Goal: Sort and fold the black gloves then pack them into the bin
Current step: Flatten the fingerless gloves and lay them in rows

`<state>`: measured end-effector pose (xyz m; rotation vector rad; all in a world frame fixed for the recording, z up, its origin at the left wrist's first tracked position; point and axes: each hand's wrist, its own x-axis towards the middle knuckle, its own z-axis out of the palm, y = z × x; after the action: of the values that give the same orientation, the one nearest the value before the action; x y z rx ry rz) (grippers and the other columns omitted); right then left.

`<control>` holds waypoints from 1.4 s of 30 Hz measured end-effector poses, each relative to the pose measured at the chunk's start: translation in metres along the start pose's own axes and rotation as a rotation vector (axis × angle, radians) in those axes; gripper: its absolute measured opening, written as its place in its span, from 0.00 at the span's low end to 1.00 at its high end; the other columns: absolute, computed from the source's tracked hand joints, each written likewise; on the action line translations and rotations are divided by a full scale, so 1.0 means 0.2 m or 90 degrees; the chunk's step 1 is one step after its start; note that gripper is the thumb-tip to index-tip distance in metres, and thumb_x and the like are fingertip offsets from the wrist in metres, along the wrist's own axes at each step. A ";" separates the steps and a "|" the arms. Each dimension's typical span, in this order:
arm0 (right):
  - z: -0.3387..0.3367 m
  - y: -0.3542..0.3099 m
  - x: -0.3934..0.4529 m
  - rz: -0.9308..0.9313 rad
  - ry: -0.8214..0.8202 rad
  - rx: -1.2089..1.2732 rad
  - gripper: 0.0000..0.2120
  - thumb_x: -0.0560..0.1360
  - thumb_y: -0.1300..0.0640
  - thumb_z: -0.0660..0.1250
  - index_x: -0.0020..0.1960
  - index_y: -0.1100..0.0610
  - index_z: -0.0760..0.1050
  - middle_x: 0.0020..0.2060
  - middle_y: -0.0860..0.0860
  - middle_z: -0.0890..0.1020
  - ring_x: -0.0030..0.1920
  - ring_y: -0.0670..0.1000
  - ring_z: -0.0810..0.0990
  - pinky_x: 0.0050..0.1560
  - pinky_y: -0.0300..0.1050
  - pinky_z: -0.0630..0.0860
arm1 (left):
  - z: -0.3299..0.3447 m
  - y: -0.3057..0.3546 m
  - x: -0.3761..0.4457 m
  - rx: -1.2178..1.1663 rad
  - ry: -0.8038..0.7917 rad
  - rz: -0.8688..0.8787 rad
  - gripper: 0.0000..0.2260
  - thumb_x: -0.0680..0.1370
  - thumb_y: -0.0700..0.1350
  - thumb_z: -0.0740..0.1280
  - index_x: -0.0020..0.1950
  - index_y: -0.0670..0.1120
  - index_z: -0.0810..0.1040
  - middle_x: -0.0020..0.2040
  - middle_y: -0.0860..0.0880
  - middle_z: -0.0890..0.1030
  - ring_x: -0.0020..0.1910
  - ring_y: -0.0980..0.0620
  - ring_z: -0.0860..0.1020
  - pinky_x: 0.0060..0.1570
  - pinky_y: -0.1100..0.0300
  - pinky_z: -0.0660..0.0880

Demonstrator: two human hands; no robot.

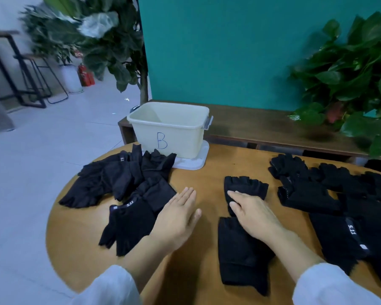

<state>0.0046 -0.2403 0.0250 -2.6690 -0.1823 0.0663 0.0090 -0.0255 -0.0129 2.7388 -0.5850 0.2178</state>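
Head cam shows the right hand point(250, 213) pressing flat, fingers straight, on a glove point(242, 243) at table centre, probably pinning it for folding. Left hand point(178, 213) hovers open, holding nothing. Unsorted piles point(128, 188) sit either side; bin point(169, 128) looks empty.

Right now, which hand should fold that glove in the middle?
The right hand, probably. It lies flat on the middle glove already, while the left hand rests open beside it, touching the left glove pile.
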 end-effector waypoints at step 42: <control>0.43 -0.41 0.20 -0.254 -0.036 -0.210 0.10 0.78 0.64 0.55 0.54 0.55 0.72 0.51 0.49 0.74 0.51 0.50 0.73 0.43 0.39 0.61 | 0.00 -0.47 -0.21 0.104 -0.110 -0.028 0.30 0.78 0.48 0.37 0.81 0.46 0.45 0.81 0.50 0.44 0.77 0.58 0.38 0.72 0.64 0.33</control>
<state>0.0284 -0.1249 -0.0153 -2.8970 -0.8018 -0.0186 0.0102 0.0721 -0.0487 2.9467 -0.5753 0.0183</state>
